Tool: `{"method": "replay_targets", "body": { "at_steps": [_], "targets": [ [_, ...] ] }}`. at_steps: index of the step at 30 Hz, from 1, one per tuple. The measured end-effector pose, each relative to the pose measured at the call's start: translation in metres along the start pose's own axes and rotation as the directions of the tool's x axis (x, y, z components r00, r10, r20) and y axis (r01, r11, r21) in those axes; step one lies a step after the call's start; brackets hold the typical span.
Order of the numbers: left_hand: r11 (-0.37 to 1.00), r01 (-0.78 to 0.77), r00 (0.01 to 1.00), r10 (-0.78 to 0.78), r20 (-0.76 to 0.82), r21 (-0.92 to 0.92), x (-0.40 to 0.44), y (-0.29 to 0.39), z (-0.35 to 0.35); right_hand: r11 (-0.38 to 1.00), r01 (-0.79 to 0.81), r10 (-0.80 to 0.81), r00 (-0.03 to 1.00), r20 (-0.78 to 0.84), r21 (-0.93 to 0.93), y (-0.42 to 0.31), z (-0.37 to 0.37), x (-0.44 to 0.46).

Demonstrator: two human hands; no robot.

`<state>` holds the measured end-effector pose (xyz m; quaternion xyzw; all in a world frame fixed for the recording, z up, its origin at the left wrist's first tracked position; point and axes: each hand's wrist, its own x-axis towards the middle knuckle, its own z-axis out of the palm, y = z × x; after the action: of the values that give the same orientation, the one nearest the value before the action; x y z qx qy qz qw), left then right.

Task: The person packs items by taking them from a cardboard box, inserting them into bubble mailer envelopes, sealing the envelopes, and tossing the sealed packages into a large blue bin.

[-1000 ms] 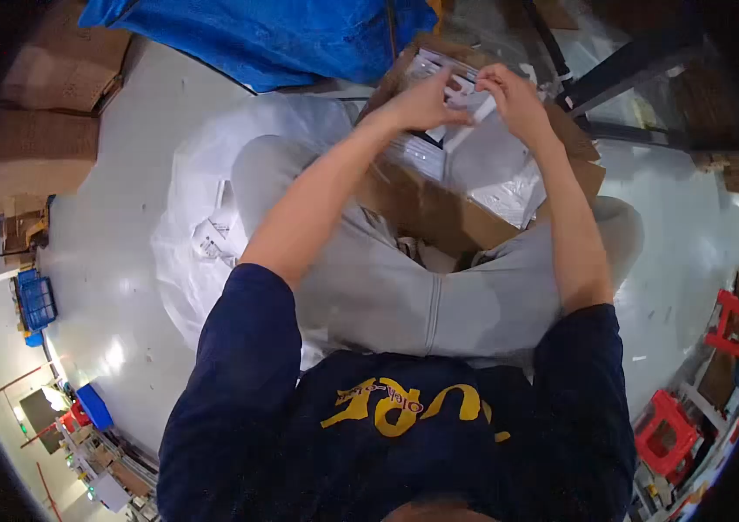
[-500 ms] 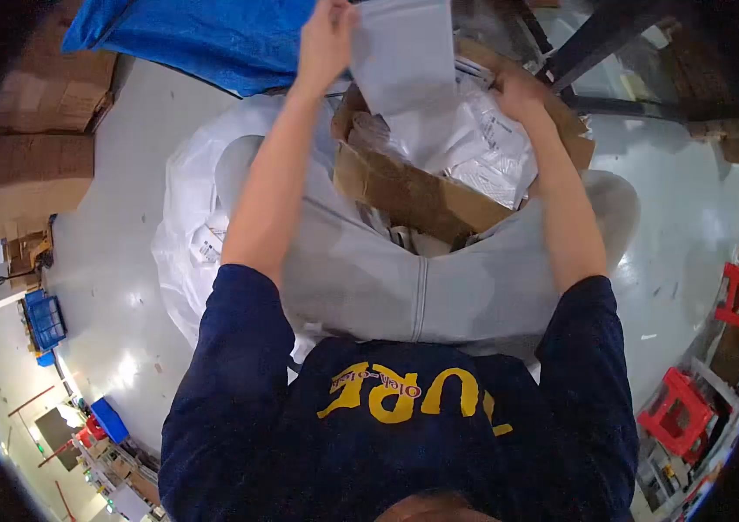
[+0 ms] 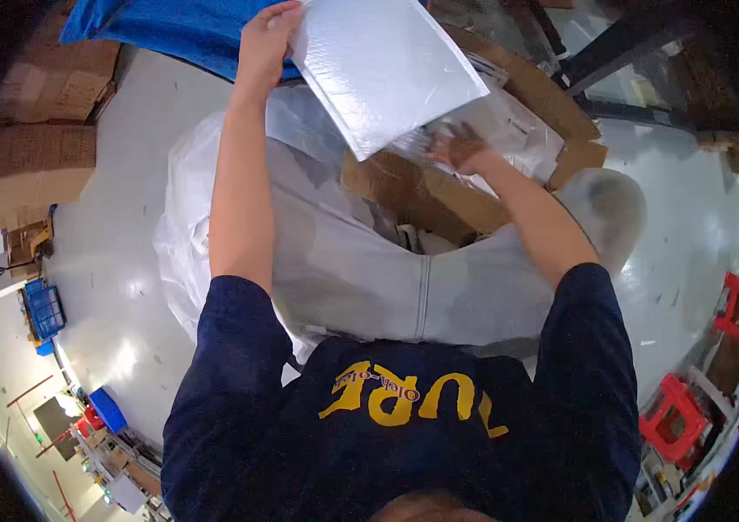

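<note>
My left hand (image 3: 267,50) is closed on the upper left edge of a white padded mailer (image 3: 391,74), which hangs tilted over the box with its shiny face showing. Beneath it stands an open cardboard box (image 3: 426,196), set between my legs. Clear and white plastic packets (image 3: 521,135) fill the box, and part of the contents is hidden by the mailer. Over the packets is my right hand (image 3: 463,150), just below the mailer's lower right edge. Its fingers look spread but are blurred by motion, and I see nothing held in them.
A blue sheet (image 3: 169,35) lies beyond my left hand. White plastic wrapping (image 3: 187,226) spreads beside my left leg. A dark metal frame (image 3: 617,48) rises behind the box. Cardboard boxes (image 3: 39,165) stand at left, red plastic stools (image 3: 674,418) at right.
My left hand has moved left with the mailer, which has turned and now shows its broad face. My right hand has left the box's right side and come inward over the packets.
</note>
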<state>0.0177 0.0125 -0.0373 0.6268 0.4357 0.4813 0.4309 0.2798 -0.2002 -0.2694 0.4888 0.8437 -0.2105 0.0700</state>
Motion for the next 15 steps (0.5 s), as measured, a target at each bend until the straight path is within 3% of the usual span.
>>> {"method": "replay_targets", "body": {
  "at_steps": [2, 3, 7, 15],
  "targets": [
    [0.998, 0.051, 0.994, -0.048, 0.096, -0.023, -0.002, -0.002, 0.001, 0.93, -0.35, 0.336, 0.933, -0.131, -0.109, 0.015, 0.011, 0.004],
    [0.998, 0.052, 0.995, -0.049, 0.088, -0.028, -0.001, -0.002, 0.001, 0.931, -0.346, 0.331, 0.935, -0.128, -0.117, 0.013, 0.004, 0.004],
    [0.994, 0.06, 0.988, -0.072, 0.139, 0.088, -0.002, 0.001, -0.015, 0.791, -0.553, 0.577, 0.817, 0.018, -0.262, -0.012, -0.025, 0.004],
    [0.998, -0.012, 0.998, 0.016, -0.066, 0.061, -0.001, -0.001, 0.005, 0.908, -0.402, 0.407, 0.913, 0.025, -0.118, -0.002, 0.021, 0.011]
  ]
}}
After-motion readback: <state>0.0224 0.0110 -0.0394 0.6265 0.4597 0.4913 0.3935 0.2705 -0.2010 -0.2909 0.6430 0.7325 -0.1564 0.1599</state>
